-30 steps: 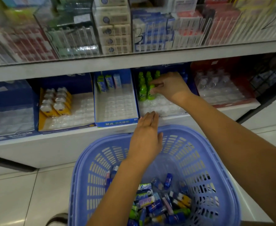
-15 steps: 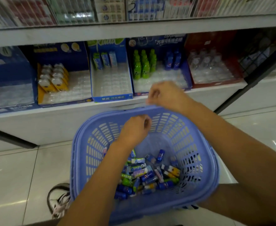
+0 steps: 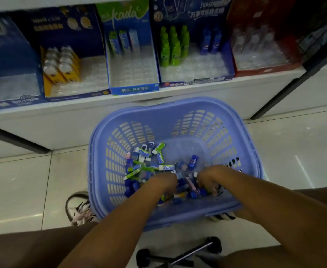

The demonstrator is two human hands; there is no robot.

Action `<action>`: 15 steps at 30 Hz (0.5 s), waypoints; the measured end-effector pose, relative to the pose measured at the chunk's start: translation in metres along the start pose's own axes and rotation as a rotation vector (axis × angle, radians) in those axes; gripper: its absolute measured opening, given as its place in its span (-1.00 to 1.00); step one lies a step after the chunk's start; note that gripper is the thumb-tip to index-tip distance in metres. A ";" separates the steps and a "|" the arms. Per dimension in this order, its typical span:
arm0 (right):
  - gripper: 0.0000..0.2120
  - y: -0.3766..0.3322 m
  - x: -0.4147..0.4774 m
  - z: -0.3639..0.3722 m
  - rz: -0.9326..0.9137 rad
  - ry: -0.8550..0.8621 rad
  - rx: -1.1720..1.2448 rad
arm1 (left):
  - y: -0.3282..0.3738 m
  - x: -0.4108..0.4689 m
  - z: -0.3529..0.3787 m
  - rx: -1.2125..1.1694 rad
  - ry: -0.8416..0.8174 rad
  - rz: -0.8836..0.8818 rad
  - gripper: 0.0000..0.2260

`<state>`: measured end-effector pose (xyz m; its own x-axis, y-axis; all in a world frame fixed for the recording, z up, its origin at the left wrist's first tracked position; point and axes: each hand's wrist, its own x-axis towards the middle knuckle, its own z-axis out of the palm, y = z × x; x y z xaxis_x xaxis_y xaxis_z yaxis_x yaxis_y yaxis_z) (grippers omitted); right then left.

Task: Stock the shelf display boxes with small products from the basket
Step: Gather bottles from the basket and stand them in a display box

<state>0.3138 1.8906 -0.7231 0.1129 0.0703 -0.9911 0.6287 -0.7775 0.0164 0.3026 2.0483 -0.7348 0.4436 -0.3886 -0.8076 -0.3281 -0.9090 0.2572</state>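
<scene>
blue plastic basket [image 3: 178, 103] holds loose small products [image 3: 151, 157], left hand [image 3: 165, 183] and right hand [image 3: 210, 178] both sunk fingers-down in the pile, grasp on anything not discernible.

The white shelf [image 3: 178, 97] crosses the upper frame, carrying five open display boxes [image 3: 133, 89] side by side, from a blue box [image 3: 8, 55] at far left to a red box [image 3: 265, 69] at upper right. Below, the glossy tiled floor [image 3: 23, 180] bears a purple basket [image 3: 178, 105] at centre, a shoe [image 3: 79, 207] by its lower-left corner, and a black frame [image 3: 178, 256] at the bottom edge.
</scene>
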 end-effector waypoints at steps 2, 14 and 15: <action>-0.66 -0.003 0.004 -0.003 0.002 -0.072 -0.021 | -0.002 0.003 -0.002 -0.020 -0.009 -0.007 -0.75; -0.50 0.016 0.013 0.001 -0.042 -0.011 0.209 | -0.061 -0.003 -0.038 -0.271 0.329 -0.168 -0.74; -0.48 0.016 0.012 0.001 -0.053 -0.021 0.230 | -0.069 -0.006 -0.042 -0.256 0.332 -0.193 -0.72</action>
<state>0.3251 1.8782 -0.7349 0.0665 0.1039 -0.9924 0.4416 -0.8949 -0.0641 0.3574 2.1074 -0.7257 0.7333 -0.1976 -0.6506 -0.0153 -0.9614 0.2747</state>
